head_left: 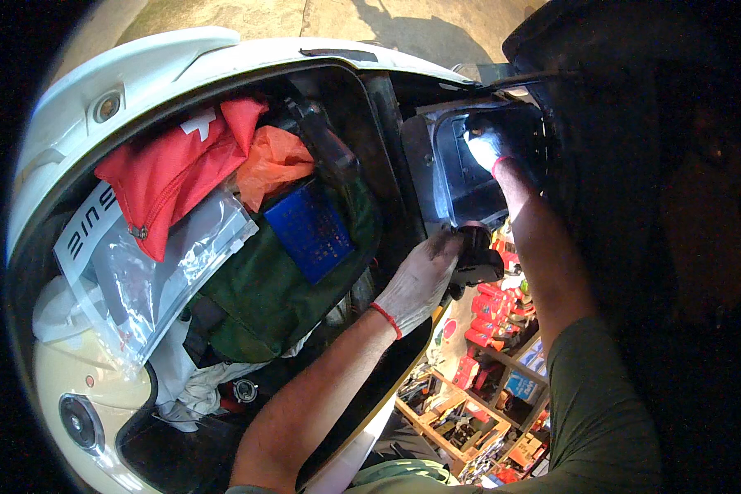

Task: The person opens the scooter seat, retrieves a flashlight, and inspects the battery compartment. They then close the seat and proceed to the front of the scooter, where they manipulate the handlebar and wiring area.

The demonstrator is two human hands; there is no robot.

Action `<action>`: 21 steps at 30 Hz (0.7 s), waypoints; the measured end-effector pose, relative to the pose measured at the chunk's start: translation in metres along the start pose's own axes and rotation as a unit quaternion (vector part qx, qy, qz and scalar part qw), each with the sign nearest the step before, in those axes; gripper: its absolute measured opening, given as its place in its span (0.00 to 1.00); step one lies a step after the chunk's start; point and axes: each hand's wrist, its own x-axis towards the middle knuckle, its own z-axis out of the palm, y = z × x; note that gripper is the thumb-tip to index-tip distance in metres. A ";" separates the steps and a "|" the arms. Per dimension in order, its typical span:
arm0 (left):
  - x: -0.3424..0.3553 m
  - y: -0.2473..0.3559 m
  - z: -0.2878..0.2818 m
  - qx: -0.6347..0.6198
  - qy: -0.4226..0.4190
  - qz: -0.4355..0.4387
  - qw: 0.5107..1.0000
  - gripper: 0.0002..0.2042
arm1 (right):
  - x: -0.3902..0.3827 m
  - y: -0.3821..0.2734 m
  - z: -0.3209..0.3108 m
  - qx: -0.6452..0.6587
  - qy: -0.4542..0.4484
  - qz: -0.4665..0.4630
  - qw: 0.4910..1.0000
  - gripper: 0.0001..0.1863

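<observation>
Beyond the right edge of the storage well [181,453] in a white body [255,53], apparently a scooter's, lies the dark box [446,185] that the right hand reaches into. As far as the stage can be judged, opening up is done, work inside the box is under way and nothing is closed yet; how much is left cannot be told, as that hand hides the spot it works at. The box is roughly rectangular with rounded corners, its inner walls glossy and bluish where strong light falls on them.

In the well, the dark green bag [247,305] fills the middle, the clear packet [152,284] slants along the left edge, and the red pouch [181,169] with a white cross lies over it toward the far left corner. Beside the pouch sits the crumpled orange bag [276,160]; the blue booklet [309,230] lies flat on the green one.

Near the box's near left corner, the left hand [420,280], gloved in white with smudged fingertips, bends its fingers against a black part [479,259]; whether they grip it is unclear. Toward the box's far edge, the gloved right hand [486,146] is washed out by glare, so I cannot tell how far its fingers are open or whether they hold anything
</observation>
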 end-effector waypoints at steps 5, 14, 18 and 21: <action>0.011 -0.022 0.002 -0.020 0.019 0.027 0.999 0.18 | -0.009 -0.008 0.003 -0.003 0.054 0.021 0.998 0.18; 0.006 -0.012 0.005 -0.024 -0.006 0.039 0.999 0.17 | -0.010 -0.001 0.004 -0.074 -0.007 0.037 0.997 0.15; 0.000 -0.002 -0.004 -0.007 -0.002 0.013 1.000 0.18 | -0.016 -0.035 -0.012 -0.122 -0.088 -0.014 0.989 0.19; 0.003 -0.008 -0.003 0.001 -0.014 0.017 1.000 0.18 | -0.017 -0.032 -0.017 -0.244 -0.155 -0.011 0.957 0.19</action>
